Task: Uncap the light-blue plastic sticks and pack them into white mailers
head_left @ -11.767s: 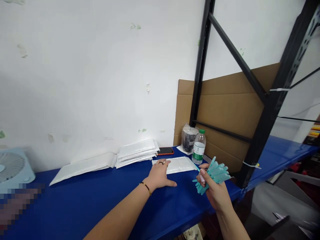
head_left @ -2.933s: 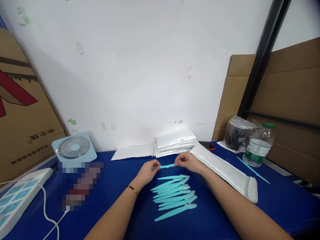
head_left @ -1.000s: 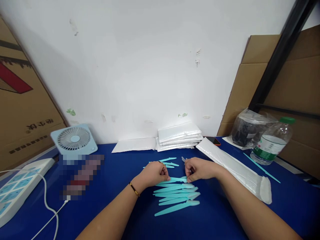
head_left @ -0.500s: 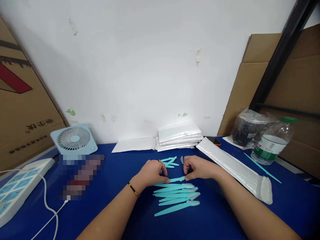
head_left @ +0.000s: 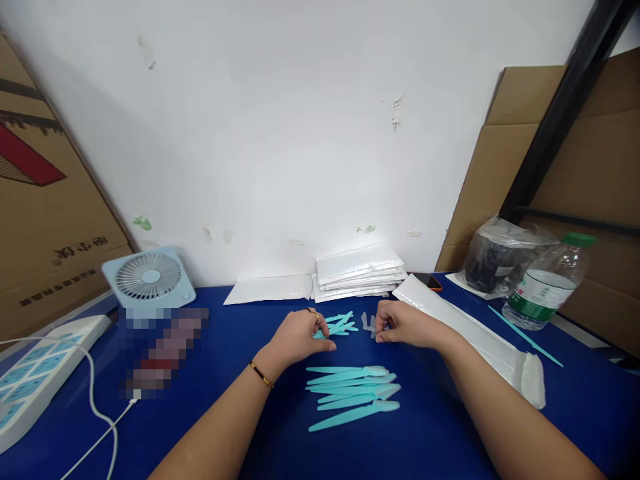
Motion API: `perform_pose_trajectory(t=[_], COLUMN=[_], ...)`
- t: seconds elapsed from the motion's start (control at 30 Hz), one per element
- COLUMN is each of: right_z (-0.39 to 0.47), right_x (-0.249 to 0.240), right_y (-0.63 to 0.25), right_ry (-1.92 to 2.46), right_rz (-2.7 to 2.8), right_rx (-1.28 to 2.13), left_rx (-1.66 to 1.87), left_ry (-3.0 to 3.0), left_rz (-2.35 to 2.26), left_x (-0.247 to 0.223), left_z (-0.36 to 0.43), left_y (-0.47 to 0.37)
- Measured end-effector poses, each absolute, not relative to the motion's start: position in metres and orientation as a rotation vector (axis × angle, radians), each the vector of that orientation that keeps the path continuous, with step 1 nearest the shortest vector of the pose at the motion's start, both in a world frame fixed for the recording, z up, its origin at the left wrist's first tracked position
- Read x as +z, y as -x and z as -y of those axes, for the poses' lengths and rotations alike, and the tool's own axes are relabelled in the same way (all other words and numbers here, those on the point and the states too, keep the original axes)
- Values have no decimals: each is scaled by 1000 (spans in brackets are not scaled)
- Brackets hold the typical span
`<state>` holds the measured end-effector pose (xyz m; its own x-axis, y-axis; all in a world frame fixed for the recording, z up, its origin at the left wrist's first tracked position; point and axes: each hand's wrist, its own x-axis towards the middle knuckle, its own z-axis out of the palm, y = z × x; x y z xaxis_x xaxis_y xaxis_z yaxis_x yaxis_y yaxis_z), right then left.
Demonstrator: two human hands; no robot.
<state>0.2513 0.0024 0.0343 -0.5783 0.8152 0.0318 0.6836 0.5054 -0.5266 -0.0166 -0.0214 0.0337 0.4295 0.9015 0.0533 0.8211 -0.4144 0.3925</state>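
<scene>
Several teal eyebrow razors lie in a loose pile (head_left: 342, 325) near the back middle. Over the left side of that pile is my left hand (head_left: 303, 339), its thumb and forefinger apart; handles show just by its fingers. My right hand (head_left: 407, 325) pinches at a small clear razor cap (head_left: 373, 331), beside another clear cap (head_left: 365, 321) on the table. Closer to me, a row of capped teal eyebrow razors (head_left: 353, 380) lies with the capped ends to the right.
White padded packets (head_left: 357, 263) are stacked against the wall, with a long white packet (head_left: 460, 333) at the right. A lone teal stick (head_left: 525, 335) lies by a water bottle (head_left: 543, 287). At the left are a blue fan (head_left: 150, 275) and a power strip (head_left: 45, 367).
The razor that was between my hands has left the front row's far side. Both hands have moved away from me, left to the pile, right to the clear caps; more caps show there.
</scene>
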Motion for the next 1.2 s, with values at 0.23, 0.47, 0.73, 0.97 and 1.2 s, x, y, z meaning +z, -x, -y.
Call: perform_pose_trajectory(t=[0.23,0.47,0.73,0.97,1.2], right_z=[13,-2,0,-1,-5], right_x=[32,29,27,18,35], right_y=[-231,-245,-241,-237,-255], right_ry=[1065,1238,1269,1212,1362], right_rz=[2778,2537,2515,2636,2396], right_rx=[872,576,527,712,585], left_rx=[91,235,321,185,343], left_ry=[-2442,-2509,-2519,-2513,-2415], left_rz=[-1216,-1459,-1442,-1424,-1526], left_x=[34,32,25,20,30], left_z=[42,21,20,21,20], left_y=[-3,14,8,2,11])
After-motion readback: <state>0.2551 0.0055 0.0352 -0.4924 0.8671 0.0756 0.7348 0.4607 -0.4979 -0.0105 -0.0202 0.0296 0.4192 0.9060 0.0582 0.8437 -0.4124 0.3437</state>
